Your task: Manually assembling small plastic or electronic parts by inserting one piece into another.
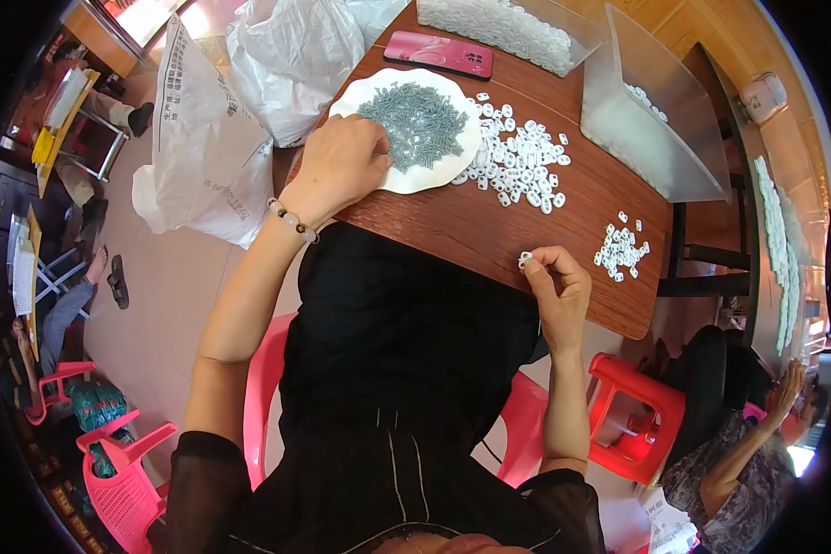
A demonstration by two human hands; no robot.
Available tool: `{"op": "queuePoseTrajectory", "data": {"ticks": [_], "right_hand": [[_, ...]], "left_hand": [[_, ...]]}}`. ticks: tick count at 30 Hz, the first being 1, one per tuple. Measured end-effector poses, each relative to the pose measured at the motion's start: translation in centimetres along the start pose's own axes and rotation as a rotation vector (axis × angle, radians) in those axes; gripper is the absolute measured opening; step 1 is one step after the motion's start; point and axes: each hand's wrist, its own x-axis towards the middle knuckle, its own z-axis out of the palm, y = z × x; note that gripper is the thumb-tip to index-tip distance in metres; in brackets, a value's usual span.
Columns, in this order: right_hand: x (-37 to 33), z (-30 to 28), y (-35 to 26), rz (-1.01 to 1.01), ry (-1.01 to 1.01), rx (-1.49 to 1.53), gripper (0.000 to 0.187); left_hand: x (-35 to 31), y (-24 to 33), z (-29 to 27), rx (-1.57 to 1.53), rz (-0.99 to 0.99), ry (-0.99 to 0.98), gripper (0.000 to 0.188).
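Note:
My left hand point(342, 164) rests over the left rim of a white scalloped plate point(355, 92). Its fingers are curled down at the edge of a heap of small grey screws point(415, 120), and what they pinch, if anything, is hidden. Between the thumb and fingertips of my right hand point(563, 288) is a small white plastic piece point(524, 260), held just above the table's near edge. Many similar white two-holed pieces point(526, 166) lie loose beside the plate. A smaller pile of white pieces point(621, 249) lies to the right of my right hand.
A pink phone point(439, 54) lies behind the plate on the brown table point(434, 217). Clear bins point(651, 138) of white pieces stand at the back right. White sacks point(203, 138) are at the left. A red stool point(637, 415) and a seated person point(739, 471) are at the right.

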Motion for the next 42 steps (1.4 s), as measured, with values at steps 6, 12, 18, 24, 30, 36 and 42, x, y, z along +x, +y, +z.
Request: {"op": "queuePoseTrajectory", "data": {"ticks": [6, 12, 18, 24, 30, 36, 42], "right_hand": [[0.0, 0.3, 0.3, -0.002, -0.005, -0.001, 0.003], [0.1, 0.2, 0.3, -0.013, -0.002, 0.013, 0.004], [0.3, 0.2, 0.7, -0.051, 0.001, 0.009, 0.004], [0.4, 0.2, 0.9, -0.042, -0.001, -0.012, 0.005], [0.5, 0.3, 0.9, -0.032, 0.025, -0.028, 0.006], [0.4, 0.3, 0.8, -0.006, 0.057, -0.023, 0.007], [-0.2, 0.5, -0.5, -0.032, 0.091, 0.066, 0.007]], "left_hand": [[0.9, 0.5, 0.8, -0.144, -0.019, 0.003, 0.013], [1.5, 0.3, 1.2, -0.468, -0.058, 0.041, 0.014], [2.6, -1.6, 2.9, -0.773, -0.119, 0.051, 0.010], [2.8, -1.3, 2.4, -1.047, -0.176, 0.028, 0.011], [1.1, 1.4, 1.3, -1.310, -0.278, -0.024, 0.014], [-1.7, 6.7, 1.9, -1.430, -0.247, -0.150, 0.018], [-4.3, 10.4, 4.7, -1.483, -0.313, -0.295, 0.021]]}}
